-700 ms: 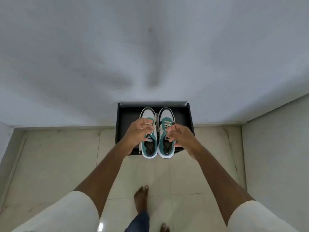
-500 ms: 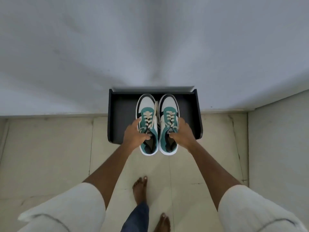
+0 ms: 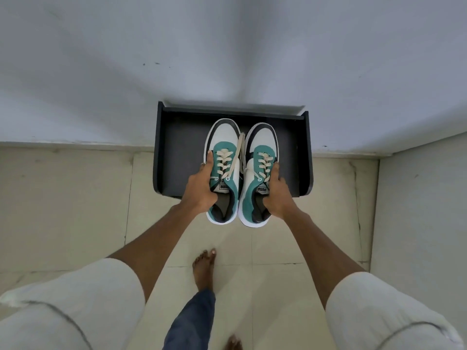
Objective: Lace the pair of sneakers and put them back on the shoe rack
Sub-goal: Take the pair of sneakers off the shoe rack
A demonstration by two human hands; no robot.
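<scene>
Two teal, white and black sneakers with cream laces sit side by side over a black shoe rack (image 3: pixel 177 152), toes toward the wall, heels past the rack's front edge. My left hand (image 3: pixel 201 188) grips the outer side of the left sneaker (image 3: pixel 223 150). My right hand (image 3: pixel 276 193) grips the outer side of the right sneaker (image 3: pixel 260 152). A loose lace end lies between the two shoes. I cannot tell whether the soles rest on the rack or hover just above it.
The rack stands against a grey-white wall (image 3: pixel 227 59) on a beige tiled floor (image 3: pixel 75 198). Another wall (image 3: pixel 424 223) closes in on the right. My bare feet (image 3: pixel 204 266) and a blue trouser leg are below the shoes.
Both hands shifted from pinching the tops of the shoes to gripping their outer sides. The pair moved forward over the rack, and the view came closer.
</scene>
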